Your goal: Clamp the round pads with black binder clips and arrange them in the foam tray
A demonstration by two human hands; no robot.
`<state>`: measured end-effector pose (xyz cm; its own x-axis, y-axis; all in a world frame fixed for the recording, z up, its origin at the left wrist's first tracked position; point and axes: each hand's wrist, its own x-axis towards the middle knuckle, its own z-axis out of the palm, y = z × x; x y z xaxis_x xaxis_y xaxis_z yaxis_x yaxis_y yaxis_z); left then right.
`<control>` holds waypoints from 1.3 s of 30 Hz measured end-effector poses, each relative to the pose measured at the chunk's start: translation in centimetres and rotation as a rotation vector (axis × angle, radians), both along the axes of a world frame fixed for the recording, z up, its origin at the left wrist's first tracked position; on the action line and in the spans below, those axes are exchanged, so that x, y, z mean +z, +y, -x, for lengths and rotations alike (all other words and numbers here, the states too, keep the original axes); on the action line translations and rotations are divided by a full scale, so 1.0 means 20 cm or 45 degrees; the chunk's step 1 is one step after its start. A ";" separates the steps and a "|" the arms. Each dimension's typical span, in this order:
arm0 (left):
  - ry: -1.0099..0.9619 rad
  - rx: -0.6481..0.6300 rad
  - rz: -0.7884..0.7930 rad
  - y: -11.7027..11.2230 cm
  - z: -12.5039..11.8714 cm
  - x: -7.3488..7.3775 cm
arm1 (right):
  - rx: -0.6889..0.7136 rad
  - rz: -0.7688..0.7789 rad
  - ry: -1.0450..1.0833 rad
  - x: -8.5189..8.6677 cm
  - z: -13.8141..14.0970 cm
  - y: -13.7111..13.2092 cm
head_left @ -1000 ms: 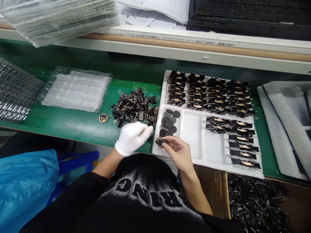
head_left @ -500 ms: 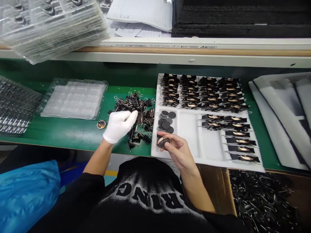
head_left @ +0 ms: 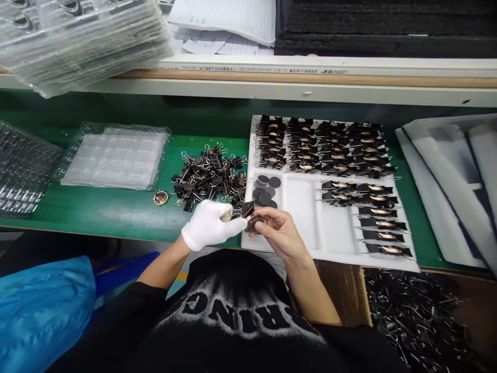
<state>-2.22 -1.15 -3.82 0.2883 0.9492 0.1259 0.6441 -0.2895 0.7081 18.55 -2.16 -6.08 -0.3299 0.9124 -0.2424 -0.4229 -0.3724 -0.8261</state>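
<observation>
My left hand (head_left: 207,224), in a white glove, pinches a black binder clip (head_left: 245,210) at the front edge of the green bench. My bare right hand (head_left: 280,232) holds a small round dark part (head_left: 254,223) right beside the clip, the two touching or nearly so. A heap of loose black binder clips (head_left: 209,175) lies just behind my left hand. The white foam tray (head_left: 306,207) to the right holds dark round discs (head_left: 265,189) and rows of clipped parts (head_left: 330,147).
A clear blister tray (head_left: 114,155) lies at the left, with one round coil part (head_left: 160,197) beside it. Stacked clear trays (head_left: 77,36) sit on the shelf above. White foam sheets (head_left: 458,176) lie at the right; a box of clips (head_left: 419,321) stands below; blue plastic (head_left: 42,311) lower left.
My left hand reached into the clip heap, took a clip, and came back to the right. It now meets my right hand, which stayed near the tray's front corner.
</observation>
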 end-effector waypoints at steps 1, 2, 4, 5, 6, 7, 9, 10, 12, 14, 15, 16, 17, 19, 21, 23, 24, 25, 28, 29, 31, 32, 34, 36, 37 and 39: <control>0.014 0.010 0.019 0.00 0.00 0.00 | -0.008 -0.007 -0.009 0.00 0.00 0.00; 0.026 0.012 0.030 0.00 -0.01 0.01 | -0.016 -0.018 -0.016 0.00 0.00 -0.01; 0.053 -0.008 0.029 0.00 -0.02 0.01 | -0.024 -0.047 -0.037 0.00 0.00 -0.01; 0.069 -0.019 0.019 0.00 -0.02 0.01 | -0.019 -0.062 -0.050 0.01 -0.01 -0.01; 0.084 -0.029 0.007 0.00 -0.02 0.01 | -0.006 -0.075 -0.067 0.01 -0.01 -0.02; 0.095 -0.040 -0.001 0.00 -0.03 0.01 | 0.015 -0.086 -0.083 0.01 -0.02 -0.02; 0.085 -0.062 -0.002 0.00 -0.03 0.00 | 0.066 -0.094 -0.102 0.01 -0.05 -0.01; 0.064 -0.066 -0.002 0.01 -0.03 0.00 | 0.083 -0.096 -0.103 0.01 -0.07 -0.01; 0.004 -0.074 -0.030 0.01 -0.02 -0.01 | 0.085 -0.113 -0.115 0.02 -0.11 0.01; -0.044 -0.109 -0.088 0.01 -0.01 0.00 | 0.047 -0.140 -0.170 0.03 -0.15 0.03; -0.054 -0.155 -0.103 0.01 0.00 0.01 | 0.026 -0.153 -0.208 0.03 -0.17 0.04; -0.053 -0.215 -0.103 0.01 0.01 0.01 | 0.015 -0.164 -0.249 0.03 -0.19 0.05; -0.039 -0.280 -0.088 0.01 0.01 0.02 | 0.022 -0.175 -0.287 0.04 -0.21 0.06; 0.006 -0.381 -0.046 0.01 0.02 0.04 | 0.086 -0.204 -0.349 0.05 -0.23 0.08; 0.047 -0.449 -0.007 0.01 0.03 0.04 | 0.186 -0.250 -0.421 0.06 -0.24 0.08; 0.067 -0.503 0.027 0.01 0.02 0.05 | 0.270 -0.290 -0.500 0.07 -0.24 0.07; 0.076 -0.526 0.042 0.01 0.02 0.05 | 0.301 -0.302 -0.536 0.08 -0.24 0.07; 0.086 -0.543 0.050 0.01 0.02 0.04 | 0.326 -0.307 -0.565 0.09 -0.24 0.07; 0.118 -0.534 0.038 0.01 0.01 0.04 | 0.353 -0.290 -0.580 0.10 -0.23 0.06; 0.131 -0.514 0.037 0.01 0.01 0.04 | 0.349 -0.280 -0.570 0.10 -0.23 0.06; 0.153 -0.481 0.050 0.01 0.01 0.05 | 0.320 -0.263 -0.538 0.10 -0.24 0.06; 0.161 -0.486 0.059 0.01 0.03 0.05 | 0.303 -0.248 -0.506 0.09 -0.24 0.06; 0.175 -0.469 0.039 0.03 0.06 0.06 | 0.243 -0.177 -0.382 0.09 -0.25 0.06; 0.247 -0.285 -0.081 0.05 0.09 0.06 | 0.146 -0.047 -0.184 0.07 -0.26 0.06; 0.329 -0.134 -0.161 0.07 0.10 0.06 | 0.087 0.021 -0.084 0.05 -0.26 0.06; 0.566 0.143 -0.285 0.10 0.11 0.03 | -0.037 0.110 0.060 0.02 -0.25 0.04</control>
